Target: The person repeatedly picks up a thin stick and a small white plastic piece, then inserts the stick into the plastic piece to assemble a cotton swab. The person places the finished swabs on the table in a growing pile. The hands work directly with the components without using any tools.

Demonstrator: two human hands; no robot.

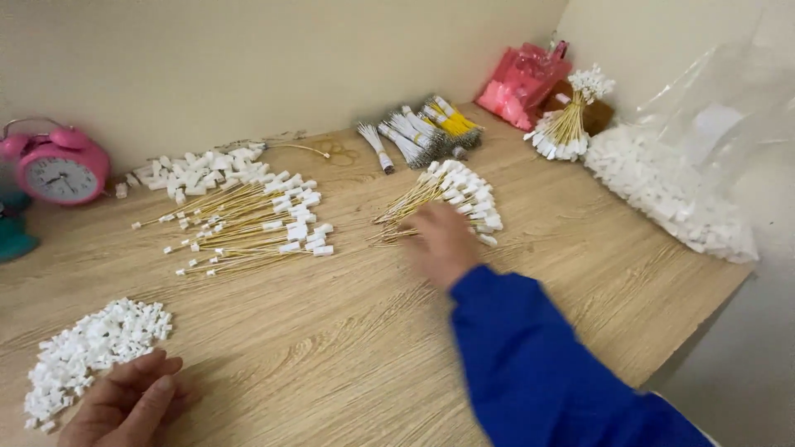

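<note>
Right hand [441, 242] blurred, grip unclear, on wire bundle [447, 199]; left hand [124, 401] open, empty, beside white connectors [91, 348].

Pink alarm clock [56, 165], white connectors [91, 348], blue sleeve [538, 364].

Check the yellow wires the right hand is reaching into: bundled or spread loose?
Spread loose. The yellow wires fan out flat on the wooden table, with no tie visible; the right hand is blurred at their near edge.
</note>
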